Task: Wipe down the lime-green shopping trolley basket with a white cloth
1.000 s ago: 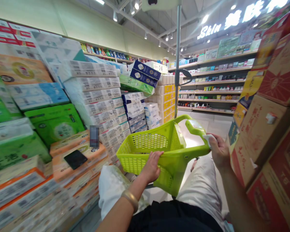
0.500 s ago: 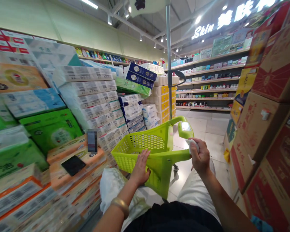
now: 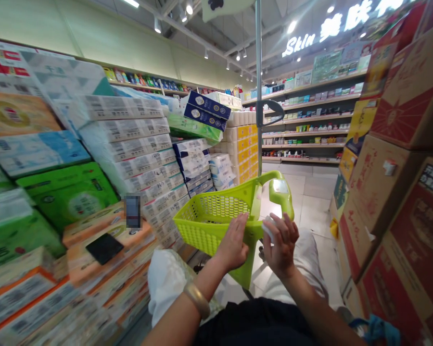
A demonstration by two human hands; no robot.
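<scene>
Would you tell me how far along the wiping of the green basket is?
Done: no wiped patch is visible. In hand: the left hand steadies the basket rim while the right hand presses a white cloth against its side rail. Left: the handle, not touched now.

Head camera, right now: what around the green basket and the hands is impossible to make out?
Head view:
White wad in the right hand: mostly covered by that hand, material unclear.
Basket floor: mostly hidden behind its near wall and the left hand.
Label on the stacked packs: blurred.
Far shelf goods: too small to identify.
</scene>
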